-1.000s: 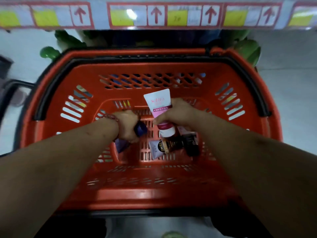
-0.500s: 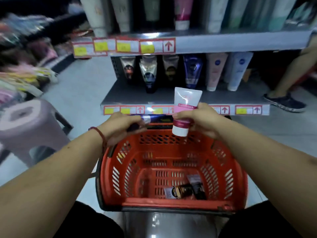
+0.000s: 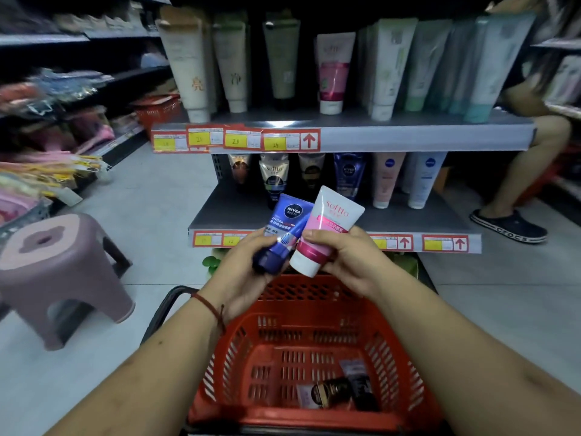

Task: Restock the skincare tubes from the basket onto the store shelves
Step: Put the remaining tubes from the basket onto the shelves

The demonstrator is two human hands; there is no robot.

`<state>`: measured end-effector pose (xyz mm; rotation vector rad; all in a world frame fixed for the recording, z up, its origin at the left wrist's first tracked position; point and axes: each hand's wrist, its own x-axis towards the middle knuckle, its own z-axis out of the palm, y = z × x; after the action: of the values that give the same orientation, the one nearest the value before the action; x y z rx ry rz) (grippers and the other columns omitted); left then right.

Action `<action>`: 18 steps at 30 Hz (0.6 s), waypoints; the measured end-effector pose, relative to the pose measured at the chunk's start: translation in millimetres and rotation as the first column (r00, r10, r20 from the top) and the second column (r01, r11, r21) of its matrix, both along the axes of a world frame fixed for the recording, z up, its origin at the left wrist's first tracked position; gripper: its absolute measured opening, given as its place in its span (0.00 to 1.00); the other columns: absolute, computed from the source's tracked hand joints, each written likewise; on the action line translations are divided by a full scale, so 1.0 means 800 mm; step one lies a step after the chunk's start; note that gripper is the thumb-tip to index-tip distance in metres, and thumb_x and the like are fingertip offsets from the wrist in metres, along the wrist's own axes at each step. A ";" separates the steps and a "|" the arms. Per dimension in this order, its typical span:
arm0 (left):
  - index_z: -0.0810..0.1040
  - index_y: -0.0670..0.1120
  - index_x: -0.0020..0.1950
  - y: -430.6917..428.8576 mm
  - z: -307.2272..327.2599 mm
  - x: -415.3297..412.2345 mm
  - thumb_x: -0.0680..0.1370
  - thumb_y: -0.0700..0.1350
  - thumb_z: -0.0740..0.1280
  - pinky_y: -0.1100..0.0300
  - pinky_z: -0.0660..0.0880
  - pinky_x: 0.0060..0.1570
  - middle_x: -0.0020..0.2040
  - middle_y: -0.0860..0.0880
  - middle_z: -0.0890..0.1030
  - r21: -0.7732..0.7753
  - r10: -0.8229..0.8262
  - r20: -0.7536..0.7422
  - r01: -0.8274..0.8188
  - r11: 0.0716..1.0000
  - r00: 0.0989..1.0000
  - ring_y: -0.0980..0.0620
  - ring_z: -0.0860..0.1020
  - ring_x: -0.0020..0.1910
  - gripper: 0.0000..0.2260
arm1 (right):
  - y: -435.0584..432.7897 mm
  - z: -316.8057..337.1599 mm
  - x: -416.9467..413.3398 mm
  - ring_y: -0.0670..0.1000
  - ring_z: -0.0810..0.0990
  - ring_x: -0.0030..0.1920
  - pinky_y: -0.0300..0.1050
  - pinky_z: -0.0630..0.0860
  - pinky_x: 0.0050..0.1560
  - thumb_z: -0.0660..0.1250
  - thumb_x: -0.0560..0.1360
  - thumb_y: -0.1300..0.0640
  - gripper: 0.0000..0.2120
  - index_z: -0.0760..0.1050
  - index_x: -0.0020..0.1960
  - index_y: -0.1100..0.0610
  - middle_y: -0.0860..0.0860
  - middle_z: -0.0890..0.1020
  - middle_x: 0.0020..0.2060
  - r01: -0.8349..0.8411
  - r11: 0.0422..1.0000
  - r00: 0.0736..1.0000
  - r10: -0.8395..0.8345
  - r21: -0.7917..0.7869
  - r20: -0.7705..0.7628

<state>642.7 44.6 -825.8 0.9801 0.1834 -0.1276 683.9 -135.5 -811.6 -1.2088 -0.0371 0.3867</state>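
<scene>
Since half a second ago the left hand [image 3: 246, 275] is bringing its glossy blue tube [image 3: 290, 217] up from the basket rim into plain sight, cap down and label outward, beside the pink-and-white tube [image 3: 330, 220] that the right hand [image 3: 344, 262] is gripping near its white cap. Both hands are clamping one soft, flat-crimped plastic tube each, close together before the grey lower shelf [image 3: 220, 212]. Dark tubes [image 3: 333, 393] are lying in the slotted red plastic basket [image 3: 226, 357] below.
</scene>
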 end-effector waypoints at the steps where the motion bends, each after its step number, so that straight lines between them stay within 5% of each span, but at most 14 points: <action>1: 0.75 0.39 0.69 -0.001 0.000 0.002 0.77 0.37 0.66 0.49 0.74 0.61 0.64 0.39 0.81 0.002 -0.009 0.009 0.009 1.000 1.000 0.42 0.79 0.59 0.19 | 0.000 -0.001 0.001 0.59 0.85 0.54 0.63 0.81 0.55 0.75 0.70 0.68 0.21 0.78 0.61 0.63 0.60 0.86 0.53 -0.002 1.000 1.000 0.002 0.012 -0.005; 3: 0.75 0.40 0.69 -0.001 -0.001 0.005 0.78 0.37 0.66 0.46 0.72 0.66 0.66 0.38 0.80 0.053 -0.011 0.019 0.010 0.999 1.000 0.40 0.77 0.65 0.18 | -0.001 -0.003 0.004 0.60 0.85 0.55 0.65 0.80 0.56 0.75 0.69 0.68 0.21 0.78 0.62 0.63 0.60 0.86 0.54 0.001 0.999 1.000 0.000 0.032 -0.013; 9: 0.79 0.39 0.61 -0.009 0.003 0.007 0.77 0.39 0.70 0.42 0.73 0.66 0.61 0.36 0.81 0.067 0.080 -0.048 -0.076 0.995 0.996 0.41 0.78 0.59 0.13 | -0.014 -0.006 0.009 0.59 0.85 0.51 0.69 0.80 0.54 0.75 0.70 0.69 0.18 0.77 0.59 0.62 0.59 0.86 0.49 0.064 0.998 0.996 -0.064 0.000 -0.070; 14: 0.78 0.44 0.59 -0.020 0.000 0.011 0.74 0.40 0.74 0.47 0.80 0.50 0.59 0.38 0.83 0.141 0.144 -0.016 -0.140 0.980 0.989 0.41 0.81 0.54 0.14 | -0.031 -0.008 0.017 0.59 0.85 0.52 0.69 0.80 0.54 0.77 0.68 0.68 0.21 0.77 0.59 0.61 0.61 0.85 0.51 0.075 0.996 0.991 -0.081 -0.052 -0.108; 18: 0.77 0.43 0.63 -0.027 -0.005 0.031 0.76 0.41 0.73 0.48 0.81 0.49 0.60 0.40 0.83 0.252 0.184 0.016 -0.182 0.951 0.983 0.42 0.82 0.53 0.16 | -0.051 -0.004 0.031 0.57 0.86 0.48 0.64 0.82 0.53 0.77 0.68 0.68 0.18 0.78 0.55 0.59 0.58 0.85 0.47 0.108 0.993 0.988 -0.113 -0.052 -0.104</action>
<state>667.3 23.1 -829.5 1.2111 0.3023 0.0642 708.4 -176.4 -814.4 -1.2285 0.1311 0.3555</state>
